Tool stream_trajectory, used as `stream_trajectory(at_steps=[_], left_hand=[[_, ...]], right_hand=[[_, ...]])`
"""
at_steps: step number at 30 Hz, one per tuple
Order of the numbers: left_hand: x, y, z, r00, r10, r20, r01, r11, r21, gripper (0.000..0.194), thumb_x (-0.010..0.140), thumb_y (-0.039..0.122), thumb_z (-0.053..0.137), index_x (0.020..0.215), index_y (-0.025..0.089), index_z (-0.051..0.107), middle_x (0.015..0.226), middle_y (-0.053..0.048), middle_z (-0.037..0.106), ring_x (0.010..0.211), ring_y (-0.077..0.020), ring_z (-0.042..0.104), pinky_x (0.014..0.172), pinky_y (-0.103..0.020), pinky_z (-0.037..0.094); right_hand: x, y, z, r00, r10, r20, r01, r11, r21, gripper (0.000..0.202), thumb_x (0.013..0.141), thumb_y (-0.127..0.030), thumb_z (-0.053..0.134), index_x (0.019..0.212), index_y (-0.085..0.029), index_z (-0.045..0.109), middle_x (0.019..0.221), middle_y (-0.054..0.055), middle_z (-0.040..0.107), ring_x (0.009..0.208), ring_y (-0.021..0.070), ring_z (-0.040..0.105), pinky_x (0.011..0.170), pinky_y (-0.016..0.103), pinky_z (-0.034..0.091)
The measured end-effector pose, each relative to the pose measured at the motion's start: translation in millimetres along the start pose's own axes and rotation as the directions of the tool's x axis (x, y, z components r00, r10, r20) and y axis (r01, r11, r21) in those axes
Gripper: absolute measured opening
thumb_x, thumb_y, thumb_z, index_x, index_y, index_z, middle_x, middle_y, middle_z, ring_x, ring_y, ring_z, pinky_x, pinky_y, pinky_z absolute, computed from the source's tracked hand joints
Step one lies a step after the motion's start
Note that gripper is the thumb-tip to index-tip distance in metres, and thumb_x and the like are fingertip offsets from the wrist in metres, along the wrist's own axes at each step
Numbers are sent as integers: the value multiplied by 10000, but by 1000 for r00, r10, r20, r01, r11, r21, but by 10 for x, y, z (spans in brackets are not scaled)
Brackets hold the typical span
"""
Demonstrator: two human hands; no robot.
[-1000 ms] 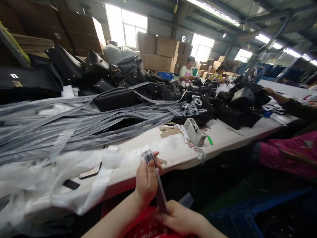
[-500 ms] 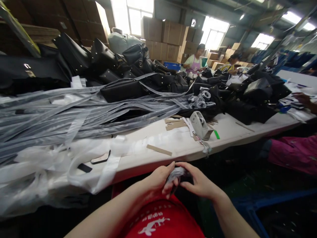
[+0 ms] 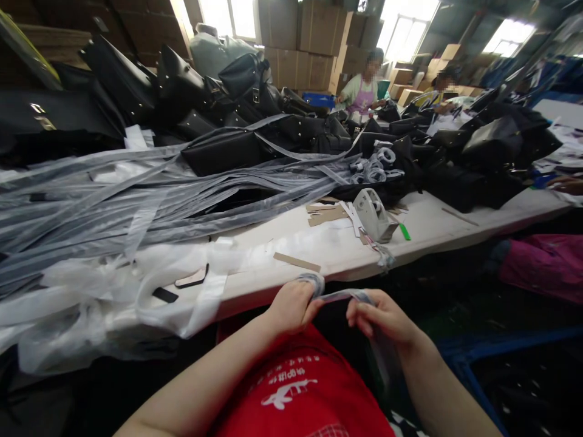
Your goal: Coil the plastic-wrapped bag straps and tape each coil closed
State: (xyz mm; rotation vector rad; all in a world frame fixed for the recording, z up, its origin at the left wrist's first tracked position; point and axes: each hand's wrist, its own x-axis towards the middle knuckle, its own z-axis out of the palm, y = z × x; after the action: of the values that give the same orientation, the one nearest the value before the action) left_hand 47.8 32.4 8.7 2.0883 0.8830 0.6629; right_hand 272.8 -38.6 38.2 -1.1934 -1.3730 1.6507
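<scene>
1. Plastic-sleeved strap (image 3: 337, 296) is in our two hands, just in front of the desk (image 3: 419, 243) edge and above our red apron (image 3: 291, 376).
2. We have our left hand (image 3: 294, 305) closed on it, with a looped part showing as a coil at the top of that hand.
3. Our right hand (image 3: 387, 315) grips the strap too, its fingers (image 3: 362, 312) curled; a short stretch runs between the hands, and a blurred length hangs below the right one.
4. On the desk just beyond our left hand, we see a cardboard strip (image 3: 297, 262) lying flat near the edge.
5. Further back stands a tape dispenser (image 3: 376, 215), with a small green piece (image 3: 404, 231) just to its right and more cut cardboard (image 3: 325, 214) to its left.
6. Along the left we have a long heap of wrapped straps (image 3: 218, 194), and at its right end a cluster of coiled straps (image 3: 376, 164).
7. Crumpled clear plastic (image 3: 68, 309) lies at the near left, spilling over the desk edge.
8. Behind the straps we see piled black handbags (image 3: 228, 152); past them a co-worker (image 3: 364, 94) in a pink apron, and stacked cardboard boxes (image 3: 321, 30).
</scene>
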Motion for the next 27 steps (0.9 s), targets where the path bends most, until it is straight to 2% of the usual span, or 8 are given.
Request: stream_trajectory(at_steps=[3, 7, 13, 17, 20, 23, 25, 27], left_hand=[[-58, 147, 7, 964, -146, 223, 199, 952, -232, 547, 918, 567, 345, 611, 186, 589, 524, -25, 530, 502, -148, 484, 534, -265, 390], [-6, 253, -50, 828, -335, 449, 560, 520, -646, 680, 894, 681, 240, 634, 163, 595, 334, 50, 352, 285, -97, 309, 375, -232, 352], [111, 216, -278, 810, -387, 441, 497, 54, -866, 646, 929, 624, 284, 651, 129, 592, 308, 83, 286, 250, -71, 252, 341, -208, 387], [286, 213, -497, 844, -430, 320, 310, -95, -946, 597, 981, 523, 249, 727, 105, 591, 378, 93, 290, 306, -53, 263, 424, -192, 425], [421, 159, -428, 842, -539, -3, 85, 140, -987, 488, 966, 516, 347, 889, 101, 592, 525, 62, 421, 430, -68, 418, 584, -232, 492], [422, 59, -147, 840, -382, -386, 40, 751, -659, 447, 915, 565, 421, 959, 146, 570, 701, -18, 557, 658, -161, 563, 772, -345, 501], [343, 17, 16, 934, -140, -328, 66, 972, -227, 434, 937, 533, 350, 904, 159, 569, 773, -77, 593, 752, -219, 573, 798, -386, 474], [254, 15, 66, 994, -6, -106, 18, 994, 111, 438, 954, 477, 283, 866, 159, 571, 819, -119, 609, 779, -250, 568, 765, -393, 458]], right_hand=[[152, 106, -255, 994, -44, -104, 8, 948, -319, 381, 895, -490, 513, 843, -147, 672, 700, 41, 646, 658, 154, 580, 649, 264, 440], [257, 356, -264, 995, -43, -89, -12, 844, -536, 325, 865, -440, 564, 961, -151, 676, 955, 69, 681, 884, 214, 608, 808, 316, 455], [268, 643, -209, 979, -73, -190, -40, 845, -533, 407, 774, -411, 674, 1085, -154, 616, 899, 51, 670, 820, 211, 612, 766, 316, 468], [281, 754, -43, 970, -61, -234, -61, 875, -481, 351, 895, -451, 509, 1057, -164, 629, 1001, 79, 668, 931, 227, 608, 854, 349, 448], [251, 631, 321, 999, 29, -25, -36, 923, -384, 406, 952, -481, 396, 933, -177, 664, 846, 39, 655, 806, 175, 597, 781, 305, 455], [253, 350, 607, 977, 32, 211, -13, 996, -90, 445, 949, -518, 410, 880, -159, 664, 577, -28, 520, 544, 99, 483, 597, 235, 427], [310, 187, 599, 986, -36, 165, 2, 979, 203, 457, 932, -540, 441, 816, -145, 640, 446, -74, 387, 423, 74, 378, 519, 220, 400], [389, 118, 443, 997, -58, 53, 32, 917, 399, 432, 900, -538, 502, 735, -150, 597, 374, -107, 310, 347, 59, 306, 503, 226, 414]])
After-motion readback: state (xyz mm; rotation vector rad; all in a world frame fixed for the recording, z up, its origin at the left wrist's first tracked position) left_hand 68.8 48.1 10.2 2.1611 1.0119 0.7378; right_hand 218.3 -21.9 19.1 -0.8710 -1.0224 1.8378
